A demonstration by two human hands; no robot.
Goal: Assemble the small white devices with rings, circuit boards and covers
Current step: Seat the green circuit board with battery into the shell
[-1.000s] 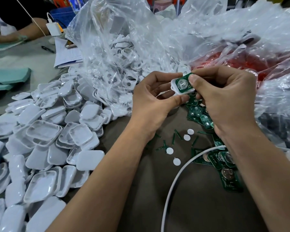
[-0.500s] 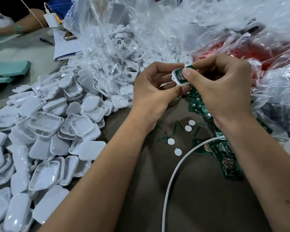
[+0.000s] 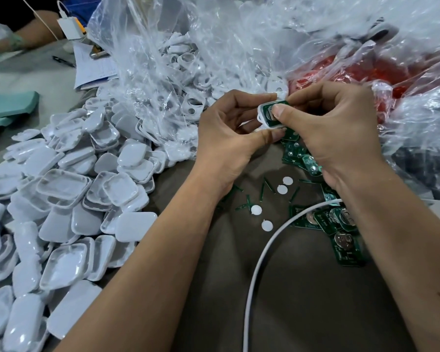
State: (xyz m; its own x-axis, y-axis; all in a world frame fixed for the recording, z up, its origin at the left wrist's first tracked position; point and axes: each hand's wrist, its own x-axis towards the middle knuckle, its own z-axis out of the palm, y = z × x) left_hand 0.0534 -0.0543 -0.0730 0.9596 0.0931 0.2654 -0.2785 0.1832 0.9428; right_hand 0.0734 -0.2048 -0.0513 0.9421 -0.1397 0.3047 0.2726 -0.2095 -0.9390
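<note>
White plastic shell (image 3: 264,117) with a green board (image 3: 277,107) is gripped by both the left hand (image 3: 229,141) and right hand (image 3: 338,130); covers (image 3: 81,199) are heaped at nine o'clock.

Brown table (image 3: 302,288), grey surface (image 3: 31,80) far left, even light.

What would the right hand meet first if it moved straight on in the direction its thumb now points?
The right hand already presses its thumb on the circuit board in the white device; straight beyond, probably the left hand.
</note>
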